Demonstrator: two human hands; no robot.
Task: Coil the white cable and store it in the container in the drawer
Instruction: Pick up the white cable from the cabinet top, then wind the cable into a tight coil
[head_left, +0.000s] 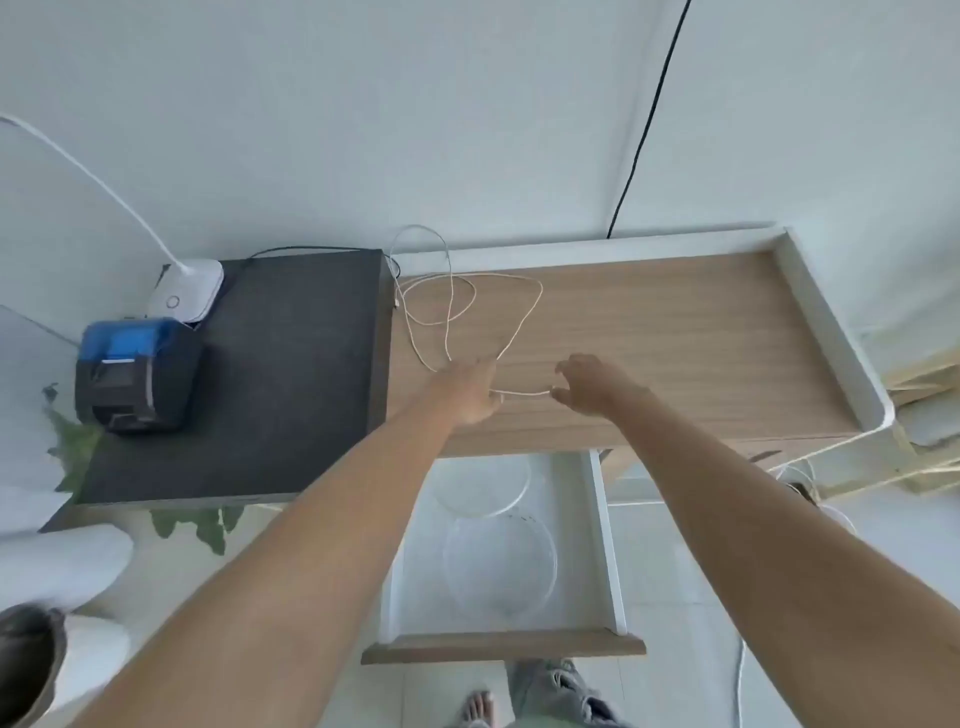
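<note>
A thin white cable (522, 317) lies in loose loops on the wooden desk top (675, 338), one loop reaching up against the wall. My left hand (470, 392) pinches the cable near its front stretch. My right hand (587, 387) pinches the same stretch a short way to the right, so a short straight piece runs between both hands. Below the desk edge the white drawer (605, 519) stands pulled out. Two clear round containers lie in it, one at the back (483, 486) and one nearer me (501, 564).
A dark mat (291, 374) covers the left part of the desk, with a blue-and-black label printer (137, 376) and a white lamp base (187, 291) on it. A black cord (649, 119) runs down the wall. A raised white rim (831, 322) borders the desk's right side.
</note>
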